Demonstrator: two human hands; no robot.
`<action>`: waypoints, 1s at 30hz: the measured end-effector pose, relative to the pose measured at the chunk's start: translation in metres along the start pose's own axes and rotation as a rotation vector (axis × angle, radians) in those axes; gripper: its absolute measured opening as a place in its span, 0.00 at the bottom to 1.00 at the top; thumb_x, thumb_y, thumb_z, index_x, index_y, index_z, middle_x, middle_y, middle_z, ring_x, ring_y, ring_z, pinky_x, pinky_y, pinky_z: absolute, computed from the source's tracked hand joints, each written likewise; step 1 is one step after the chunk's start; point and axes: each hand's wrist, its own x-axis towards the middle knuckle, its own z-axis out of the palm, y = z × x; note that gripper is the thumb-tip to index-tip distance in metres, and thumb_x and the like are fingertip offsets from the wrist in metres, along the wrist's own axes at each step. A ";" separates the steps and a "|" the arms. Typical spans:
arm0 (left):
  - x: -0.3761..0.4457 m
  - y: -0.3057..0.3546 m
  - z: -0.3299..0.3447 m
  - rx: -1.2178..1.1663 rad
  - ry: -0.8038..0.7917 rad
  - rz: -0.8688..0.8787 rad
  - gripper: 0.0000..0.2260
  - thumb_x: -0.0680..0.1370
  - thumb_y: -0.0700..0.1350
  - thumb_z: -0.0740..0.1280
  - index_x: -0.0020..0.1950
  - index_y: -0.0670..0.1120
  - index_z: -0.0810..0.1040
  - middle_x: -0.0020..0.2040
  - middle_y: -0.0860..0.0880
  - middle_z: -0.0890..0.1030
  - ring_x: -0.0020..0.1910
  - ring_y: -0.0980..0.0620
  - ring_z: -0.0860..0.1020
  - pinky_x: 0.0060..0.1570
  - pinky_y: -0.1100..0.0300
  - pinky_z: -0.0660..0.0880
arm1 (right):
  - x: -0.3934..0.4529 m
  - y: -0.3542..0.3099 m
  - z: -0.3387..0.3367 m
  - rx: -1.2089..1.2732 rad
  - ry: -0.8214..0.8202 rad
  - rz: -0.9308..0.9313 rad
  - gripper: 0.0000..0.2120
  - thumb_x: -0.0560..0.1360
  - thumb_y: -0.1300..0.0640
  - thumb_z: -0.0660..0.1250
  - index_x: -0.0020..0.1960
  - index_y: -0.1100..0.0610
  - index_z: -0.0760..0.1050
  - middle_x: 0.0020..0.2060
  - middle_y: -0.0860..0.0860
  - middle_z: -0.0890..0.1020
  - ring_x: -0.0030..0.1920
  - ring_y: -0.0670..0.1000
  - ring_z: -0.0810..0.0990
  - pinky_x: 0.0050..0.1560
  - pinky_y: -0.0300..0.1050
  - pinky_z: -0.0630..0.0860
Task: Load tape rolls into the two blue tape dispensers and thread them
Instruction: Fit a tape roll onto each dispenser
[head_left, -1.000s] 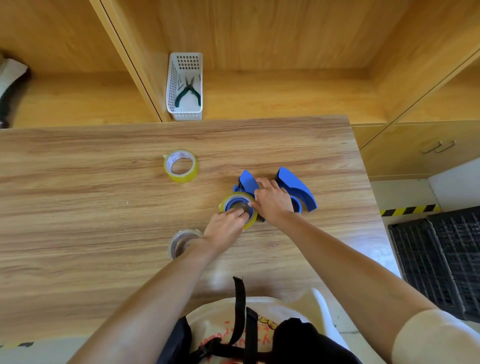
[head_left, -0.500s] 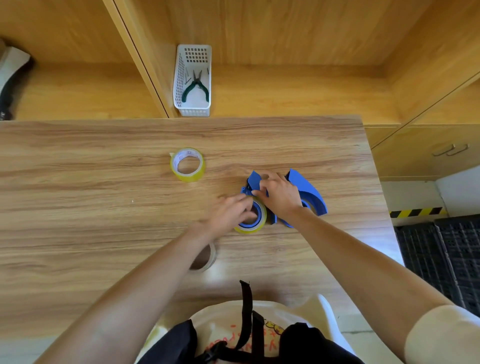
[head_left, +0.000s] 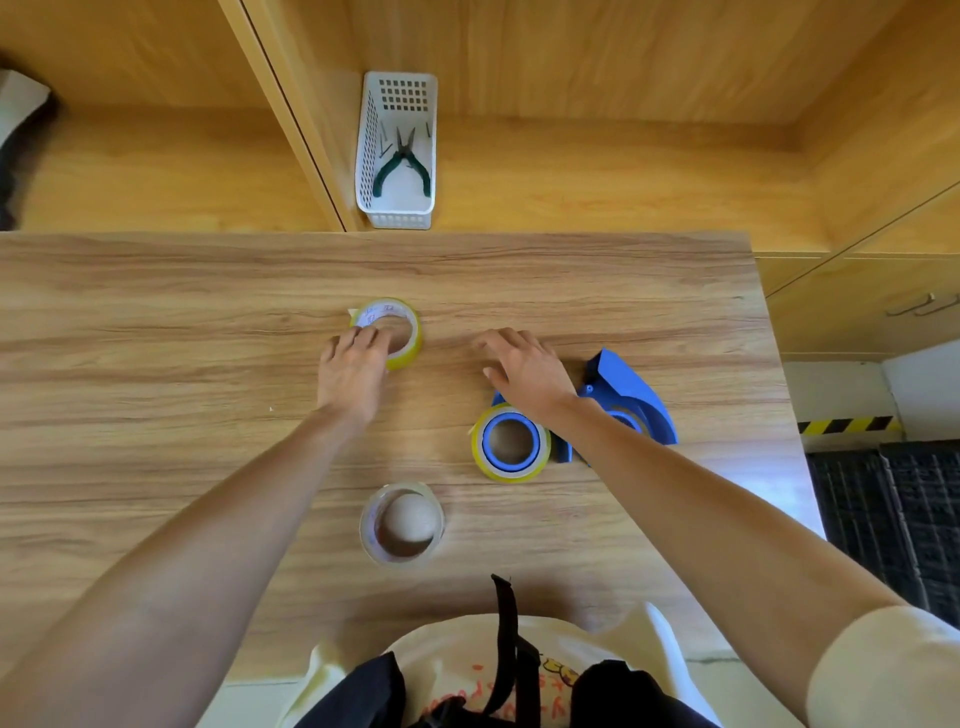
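Here the fingers (head_left: 363, 338) of the left hand (head_left: 350, 371) curl over the near rim of a yellow tape roll (head_left: 402, 332) lying flat on the worktop (head_left: 156, 364), touching it; whether they grip it I cannot tell. The right hand (head_left: 527, 369) hovers with fingers spread and loose, holding nothing, just above the blue dispensers (head_left: 631, 395). A second yellow roll (head_left: 510, 441) sits seated on a blue hub at the near end of one dispenser, below the right wrist. A clear roll (head_left: 402, 522) lies apart, nearer the person's body. Beyond the worktop's far edge, a white basket (head_left: 397, 150) on the shelf holds green-handled pliers (head_left: 402, 166).
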 end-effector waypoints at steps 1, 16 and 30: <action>0.000 -0.002 0.002 -0.019 0.016 -0.007 0.19 0.75 0.36 0.68 0.64 0.48 0.76 0.60 0.47 0.79 0.64 0.43 0.73 0.63 0.50 0.64 | 0.001 -0.001 0.001 -0.008 -0.009 -0.002 0.17 0.79 0.57 0.63 0.67 0.50 0.69 0.64 0.48 0.76 0.66 0.54 0.71 0.65 0.52 0.67; -0.014 0.007 -0.003 0.018 -0.104 0.075 0.12 0.74 0.35 0.67 0.54 0.47 0.73 0.54 0.49 0.80 0.56 0.47 0.79 0.69 0.50 0.56 | -0.002 -0.020 0.005 0.012 -0.133 -0.029 0.25 0.80 0.61 0.60 0.76 0.49 0.62 0.67 0.52 0.76 0.70 0.57 0.67 0.68 0.52 0.67; -0.041 0.082 -0.034 -0.084 0.240 0.308 0.17 0.67 0.32 0.72 0.51 0.46 0.76 0.48 0.49 0.81 0.52 0.45 0.81 0.60 0.53 0.59 | -0.038 -0.028 -0.025 -0.042 0.041 0.026 0.14 0.79 0.58 0.57 0.64 0.50 0.68 0.52 0.55 0.81 0.50 0.62 0.80 0.40 0.50 0.70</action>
